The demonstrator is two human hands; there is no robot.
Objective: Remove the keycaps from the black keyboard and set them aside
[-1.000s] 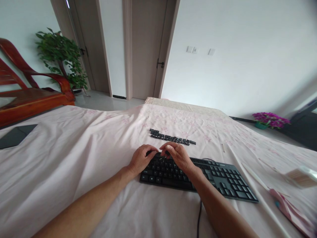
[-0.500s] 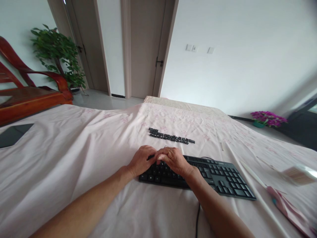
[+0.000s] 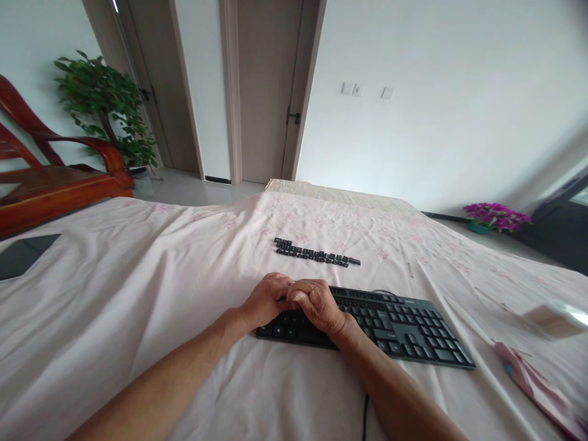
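Observation:
A black keyboard (image 3: 404, 327) lies at a slant on the pale pink floral cloth, its cable running out toward me. My left hand (image 3: 267, 299) is closed over its far left corner, fingertips meeting my right hand. Curled above the left-side keys, my right hand (image 3: 316, 305) has its thumb and fingers drawn together. Whatever is between the fingers of either hand is too hidden to make out. Beyond the hands, loose black keycaps (image 3: 312, 253) lie in uneven rows on the cloth.
On the right are a thin stick (image 3: 410, 270), a clear box of cotton swabs (image 3: 554, 318) and a pink cloth item (image 3: 528, 380). A dark flat panel (image 3: 27, 254) rests at far left. A wooden chair (image 3: 59, 177) stands behind it.
My right hand has shifted slightly left and its fingers are bunched closer against my left hand. The view has tilted a little. The keycap rows are unchanged.

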